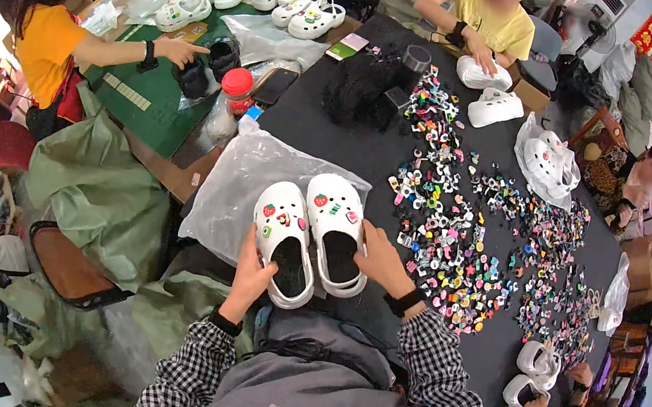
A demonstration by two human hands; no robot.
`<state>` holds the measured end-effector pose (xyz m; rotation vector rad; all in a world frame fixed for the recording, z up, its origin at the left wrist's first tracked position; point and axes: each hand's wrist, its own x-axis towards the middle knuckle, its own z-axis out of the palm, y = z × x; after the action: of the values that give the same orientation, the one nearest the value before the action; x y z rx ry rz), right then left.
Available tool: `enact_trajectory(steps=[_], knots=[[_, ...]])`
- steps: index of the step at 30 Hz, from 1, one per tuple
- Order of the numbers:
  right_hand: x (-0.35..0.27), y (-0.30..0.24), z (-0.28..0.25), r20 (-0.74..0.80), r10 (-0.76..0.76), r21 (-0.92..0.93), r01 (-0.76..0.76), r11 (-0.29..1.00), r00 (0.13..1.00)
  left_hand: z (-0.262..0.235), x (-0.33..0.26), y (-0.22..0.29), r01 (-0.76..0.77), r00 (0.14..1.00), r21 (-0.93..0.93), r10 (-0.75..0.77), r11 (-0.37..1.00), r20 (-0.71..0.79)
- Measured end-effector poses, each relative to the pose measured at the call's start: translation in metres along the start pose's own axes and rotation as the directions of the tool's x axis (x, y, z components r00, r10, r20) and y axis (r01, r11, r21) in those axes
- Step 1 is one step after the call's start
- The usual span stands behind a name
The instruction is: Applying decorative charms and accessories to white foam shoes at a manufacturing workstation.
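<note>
Two white clogs with dark insides are side by side in front of me, toes pointing away. My left hand [250, 275] is closed on the outer side of the left clog [280, 212], thumb at its opening. At the outer side of the right clog [333, 194], my right hand [383, 257] grips near the heel strap. Small colourful charms, strawberries among them, sit on both toes. Beneath and beyond the shoes lies a clear plastic bag [230, 173]. The fingers under the clogs are partly hidden.
Loose charms [455, 249] cover the right of the black table [304, 128]. A red-lidded jar [237, 87] and a phone [275, 86] lie beyond the bag. Finished-looking clogs [317, 16] stand at the far left. Several people work around the table; one points from the left [181, 53].
</note>
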<state>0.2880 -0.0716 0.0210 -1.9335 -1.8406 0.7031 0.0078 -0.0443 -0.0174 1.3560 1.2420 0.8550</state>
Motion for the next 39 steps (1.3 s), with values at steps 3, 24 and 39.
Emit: enact_trajectory(steps=[3,24,39], knots=[[-0.019,-0.003,0.001,0.103,0.084,0.177,-0.101,0.979,0.991,-0.008,0.008,0.005,-0.042,0.998,0.087,0.038,0.995,0.054],[-0.094,-0.009,-0.01,0.082,0.197,0.34,-0.213,0.916,0.977,0.015,-0.007,0.101,-0.347,0.938,0.318,0.327,0.882,0.114],[-0.164,-0.009,-0.053,0.125,0.281,0.516,-0.304,0.801,0.952,0.068,-0.023,0.118,-0.586,0.716,0.195,0.389,0.787,0.58]])
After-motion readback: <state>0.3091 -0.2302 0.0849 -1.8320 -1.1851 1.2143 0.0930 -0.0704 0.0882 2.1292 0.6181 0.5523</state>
